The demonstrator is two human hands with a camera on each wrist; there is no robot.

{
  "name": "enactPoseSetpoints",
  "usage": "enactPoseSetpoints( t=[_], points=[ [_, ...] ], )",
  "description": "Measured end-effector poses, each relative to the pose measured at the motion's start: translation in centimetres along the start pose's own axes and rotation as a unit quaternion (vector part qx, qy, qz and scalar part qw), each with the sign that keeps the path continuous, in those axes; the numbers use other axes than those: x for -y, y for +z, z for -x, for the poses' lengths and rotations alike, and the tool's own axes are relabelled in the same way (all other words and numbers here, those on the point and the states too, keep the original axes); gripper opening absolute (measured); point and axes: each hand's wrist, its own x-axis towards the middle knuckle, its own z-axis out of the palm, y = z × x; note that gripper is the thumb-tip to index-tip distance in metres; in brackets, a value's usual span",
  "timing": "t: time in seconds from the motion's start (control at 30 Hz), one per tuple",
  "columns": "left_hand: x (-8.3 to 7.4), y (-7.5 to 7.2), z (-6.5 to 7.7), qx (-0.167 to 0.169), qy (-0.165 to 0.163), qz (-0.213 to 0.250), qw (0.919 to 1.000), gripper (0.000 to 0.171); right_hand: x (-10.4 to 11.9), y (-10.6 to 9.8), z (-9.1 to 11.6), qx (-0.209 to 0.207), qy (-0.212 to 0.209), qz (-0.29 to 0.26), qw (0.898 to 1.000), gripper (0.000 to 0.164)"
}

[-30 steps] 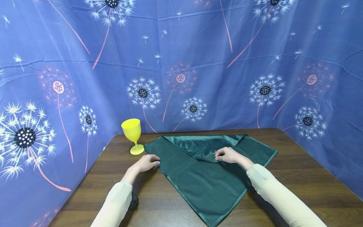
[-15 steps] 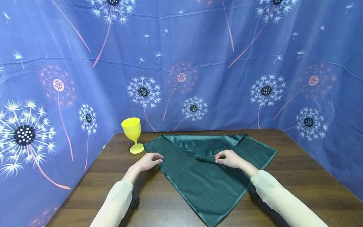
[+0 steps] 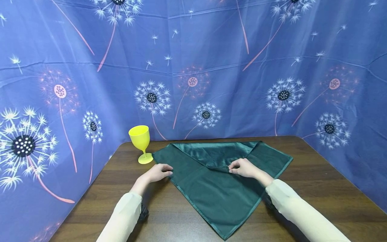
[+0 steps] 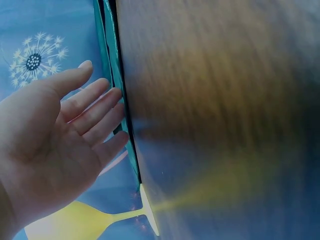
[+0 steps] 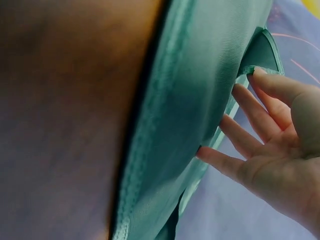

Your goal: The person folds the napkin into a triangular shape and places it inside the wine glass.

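Note:
A dark green cloth (image 3: 217, 198) lies spread on the wooden table, one corner pointing at the near side. Its far part is folded over toward me, so a shinier face (image 3: 211, 153) shows. My right hand (image 3: 244, 168) pinches the tip of that folded flap between thumb and index finger. In the right wrist view the pinched corner (image 5: 265, 50) stands a little up, and the other fingers spread over the cloth. My left hand (image 3: 158, 172) is by the cloth's left edge, its fingers relaxed and holding nothing; whether they touch the cloth I cannot tell.
A yellow goblet (image 3: 140, 139) stands upright at the back left, its foot close to the cloth's left corner. Blue curtains (image 3: 235, 97) with dandelion prints rise behind and beside the wooden table (image 3: 172, 218).
My left hand has shifted slightly right, over the cloth's left edge. My right hand keeps its pinch on the flap's tip, almost in place. The goblet stands where it was.

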Motion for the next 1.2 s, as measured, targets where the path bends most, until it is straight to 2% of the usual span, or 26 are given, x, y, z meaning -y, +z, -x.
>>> enactPoseSetpoints(
  t=[0.47,0.77,1.2],
  points=[
    [0.1,-0.1,-0.1,-0.002,-0.004,-0.003,1.0,0.029,-0.6,-0.4,-1.7,-0.001,0.011,0.004,1.0,0.011],
    [0.3,-0.2,-0.1,0.0,-0.01,0.006,0.9999,0.029,-0.2,-0.1,-2.3,-0.038,0.044,-0.028,0.998,0.012],
    [0.4,0.0,-0.2,0.002,0.002,-0.002,1.0,0.029,-0.5,0.0,-2.6,-0.04,0.033,-0.036,0.998,0.012]
  ],
)
